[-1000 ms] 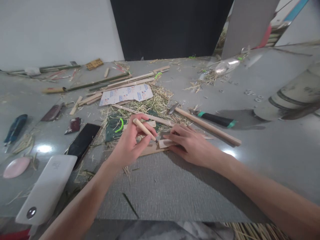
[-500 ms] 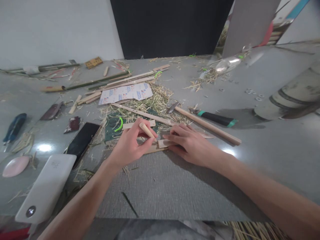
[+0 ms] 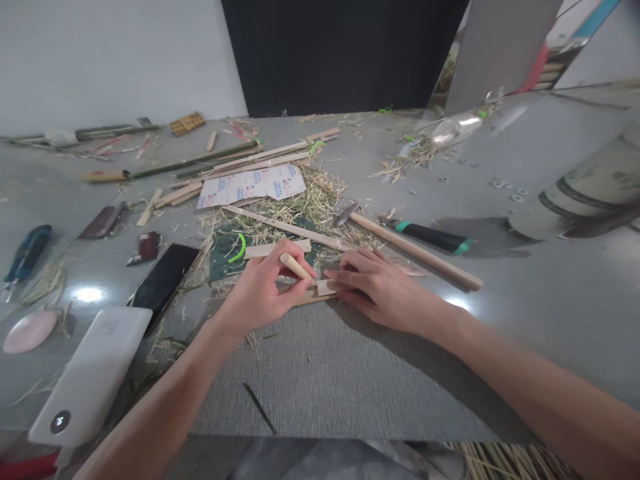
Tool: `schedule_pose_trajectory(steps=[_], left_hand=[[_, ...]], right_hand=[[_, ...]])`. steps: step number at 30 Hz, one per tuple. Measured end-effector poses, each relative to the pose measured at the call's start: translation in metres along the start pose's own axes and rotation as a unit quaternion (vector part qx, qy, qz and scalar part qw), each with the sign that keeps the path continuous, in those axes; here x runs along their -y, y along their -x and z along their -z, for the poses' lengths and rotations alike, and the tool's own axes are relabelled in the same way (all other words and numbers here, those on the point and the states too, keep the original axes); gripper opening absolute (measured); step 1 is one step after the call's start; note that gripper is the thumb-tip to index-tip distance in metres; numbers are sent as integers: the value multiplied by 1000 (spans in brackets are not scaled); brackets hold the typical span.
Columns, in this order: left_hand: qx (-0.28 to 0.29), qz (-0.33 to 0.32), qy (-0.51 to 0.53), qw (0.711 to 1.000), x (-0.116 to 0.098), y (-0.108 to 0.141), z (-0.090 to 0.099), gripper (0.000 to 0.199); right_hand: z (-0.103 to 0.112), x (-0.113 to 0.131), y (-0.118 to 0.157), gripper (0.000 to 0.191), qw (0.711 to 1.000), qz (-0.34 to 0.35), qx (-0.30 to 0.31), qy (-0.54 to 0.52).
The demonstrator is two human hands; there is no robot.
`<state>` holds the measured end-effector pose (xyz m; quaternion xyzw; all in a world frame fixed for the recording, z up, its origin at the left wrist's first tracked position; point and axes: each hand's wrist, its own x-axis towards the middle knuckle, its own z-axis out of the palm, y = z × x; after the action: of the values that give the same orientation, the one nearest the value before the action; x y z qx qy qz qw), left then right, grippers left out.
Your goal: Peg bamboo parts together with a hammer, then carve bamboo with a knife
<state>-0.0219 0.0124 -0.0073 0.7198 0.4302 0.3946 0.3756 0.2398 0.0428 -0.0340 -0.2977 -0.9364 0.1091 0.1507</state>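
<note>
My left hand [image 3: 267, 283] pinches a pale, round-ended, pencil-like stick [image 3: 295, 266]. The stick slants down to the right, its lower tip at the left end of a short pale wooden piece [image 3: 327, 287]. My right hand [image 3: 377, 283] has its fingers closed over that piece and hides its right end. Beneath the piece and both hands lies a flat bamboo strip [image 3: 315, 300], largely covered. Just behind my left hand, another pale flat strip [image 3: 255, 251] rests on a green mat [image 3: 223, 250].
A hammer [image 3: 410, 247] and a black-green handled tool [image 3: 435, 237] lie to the right. Left are a phone [image 3: 165, 280], a white power bank [image 3: 93, 377] and a blue-handled tool [image 3: 30, 253]. Behind are shavings [image 3: 320, 193], printed paper [image 3: 253, 185] and a bamboo cylinder [image 3: 593, 183].
Very little differs. The camera view has shifted slightly, and both hands keep almost the same place and hold, the stick's tip still beside the short piece.
</note>
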Motion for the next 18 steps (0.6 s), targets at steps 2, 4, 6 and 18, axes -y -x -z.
schedule_pose_trajectory(steps=[2,4,6,18], left_hand=[[-7,8,8,1000,0,0,0,17],[-7,14,8,1000,-1,1,0,17],[-8,11,-4,1000,0,1,0,17],[16,-51,-150,987,7,3,1,10]], right_hand=[[0,0,0,31,1000,0,1,0],[0,0,-1,31,1000,1,2,5],[1,0,-1,32,1000,3,2,8],[-1,0,0,33,1000,3,3,15]])
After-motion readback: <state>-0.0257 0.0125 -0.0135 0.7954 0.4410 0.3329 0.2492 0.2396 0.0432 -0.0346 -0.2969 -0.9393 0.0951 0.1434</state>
